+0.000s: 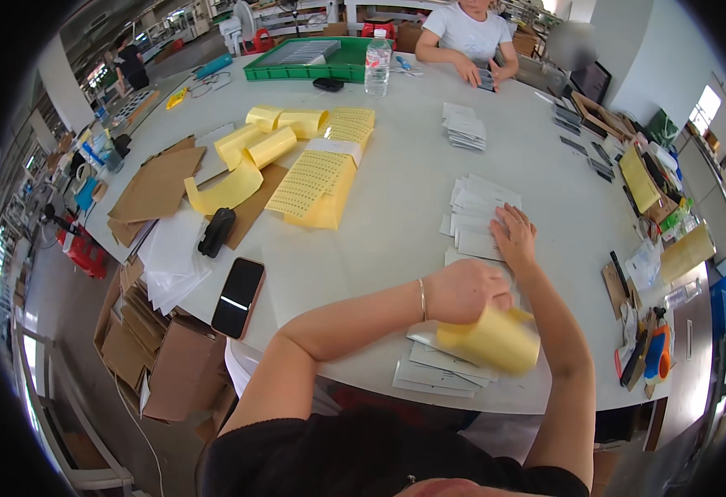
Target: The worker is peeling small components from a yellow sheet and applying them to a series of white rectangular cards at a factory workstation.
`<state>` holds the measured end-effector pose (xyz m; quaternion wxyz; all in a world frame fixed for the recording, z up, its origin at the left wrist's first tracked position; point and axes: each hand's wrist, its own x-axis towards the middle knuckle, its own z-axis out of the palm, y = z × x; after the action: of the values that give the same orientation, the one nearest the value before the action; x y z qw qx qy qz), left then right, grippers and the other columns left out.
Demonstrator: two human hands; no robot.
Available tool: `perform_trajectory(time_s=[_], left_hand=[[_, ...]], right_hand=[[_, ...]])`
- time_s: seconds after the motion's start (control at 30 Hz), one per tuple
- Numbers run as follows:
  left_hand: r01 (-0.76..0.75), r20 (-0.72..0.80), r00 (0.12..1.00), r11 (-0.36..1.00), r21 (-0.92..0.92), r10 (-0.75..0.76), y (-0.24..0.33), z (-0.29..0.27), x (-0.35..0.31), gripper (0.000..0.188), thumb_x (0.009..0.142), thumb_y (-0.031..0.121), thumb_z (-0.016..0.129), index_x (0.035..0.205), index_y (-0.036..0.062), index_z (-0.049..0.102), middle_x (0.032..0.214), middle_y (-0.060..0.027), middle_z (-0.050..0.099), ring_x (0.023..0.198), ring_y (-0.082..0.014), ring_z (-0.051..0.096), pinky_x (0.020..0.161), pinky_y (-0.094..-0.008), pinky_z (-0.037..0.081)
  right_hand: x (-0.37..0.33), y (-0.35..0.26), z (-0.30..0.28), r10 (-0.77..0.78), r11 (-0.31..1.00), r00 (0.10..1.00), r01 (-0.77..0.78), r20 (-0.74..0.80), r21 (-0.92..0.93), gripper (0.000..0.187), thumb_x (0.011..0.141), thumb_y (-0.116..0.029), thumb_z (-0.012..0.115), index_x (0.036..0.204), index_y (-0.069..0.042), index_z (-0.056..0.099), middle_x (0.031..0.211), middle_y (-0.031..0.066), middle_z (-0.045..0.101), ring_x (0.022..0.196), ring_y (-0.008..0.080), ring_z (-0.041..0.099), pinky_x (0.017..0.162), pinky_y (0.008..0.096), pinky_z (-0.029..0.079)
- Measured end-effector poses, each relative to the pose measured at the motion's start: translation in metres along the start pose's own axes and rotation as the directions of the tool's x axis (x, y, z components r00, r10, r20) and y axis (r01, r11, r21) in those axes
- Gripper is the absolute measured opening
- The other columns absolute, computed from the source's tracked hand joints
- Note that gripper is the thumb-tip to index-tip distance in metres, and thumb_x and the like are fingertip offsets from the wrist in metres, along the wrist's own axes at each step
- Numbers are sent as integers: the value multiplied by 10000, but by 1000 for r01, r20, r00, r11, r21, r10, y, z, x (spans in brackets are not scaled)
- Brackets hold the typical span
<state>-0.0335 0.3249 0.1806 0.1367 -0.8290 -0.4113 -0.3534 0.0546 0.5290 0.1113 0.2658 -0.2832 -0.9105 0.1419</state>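
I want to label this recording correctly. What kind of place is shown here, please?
Probably a small factory or packing workshop. A large shared work table carries yellow label sheets and stacks of white cards, flattened cardboard lies beside it, and another person works at the far side.

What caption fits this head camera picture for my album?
At a white table, the left hand holds a curled yellow sheet while the right hand presses on white cards.

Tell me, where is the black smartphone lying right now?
The black smartphone lies at the white table's near edge, on the person's left, beside a stack of white sheets.
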Motion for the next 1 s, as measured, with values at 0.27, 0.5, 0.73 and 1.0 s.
perform_trajectory(time_s=[0.27, 0.5, 0.73, 1.0], left_hand=[[546, 96, 838, 827, -137, -538, -18, 0, -7, 114, 772, 206, 610, 734, 100, 599, 649, -113, 613, 607, -317, 610, 538, -430, 474], [637, 137, 769, 736, -229, -624, -34, 16, -14, 233, 847, 269, 599, 738, 64, 606, 642, -114, 621, 602, -312, 608, 547, -407, 471], [742, 277, 670, 615, -267, -689, -28, 12, -13, 228, 863, 237, 589, 758, 37, 616, 627, -106, 613, 560, -276, 588, 537, -380, 461], [808, 338, 588, 519, -280, -735, -28, 16, -13, 270, 861, 254, 558, 749, 19, 631, 625, -122, 605, 579, -274, 586, 567, -387, 458]], right_hand=[[-20, -19, -54, 123, 590, 989, -140, 83, 795, 166, 918, -70, 589, 1048, -9, 671, 1024, 49, 660, 893, 109, 594, 779, 245, 491], [-58, -47, -90, -135, 878, 991, 114, 12, 465, 163, 806, -30, 688, 963, -69, 704, 898, 57, 649, 852, 179, 602, 739, 293, 489], [-68, -50, -92, -457, 889, 888, 458, -51, 1, 149, 729, -27, 733, 861, -65, 676, 887, 5, 637, 810, 215, 581, 779, 337, 474], [-42, -36, -82, -150, 953, 988, 136, 30, 272, 73, 781, -42, 679, 846, -45, 647, 933, 39, 625, 897, 215, 584, 791, 328, 463]])
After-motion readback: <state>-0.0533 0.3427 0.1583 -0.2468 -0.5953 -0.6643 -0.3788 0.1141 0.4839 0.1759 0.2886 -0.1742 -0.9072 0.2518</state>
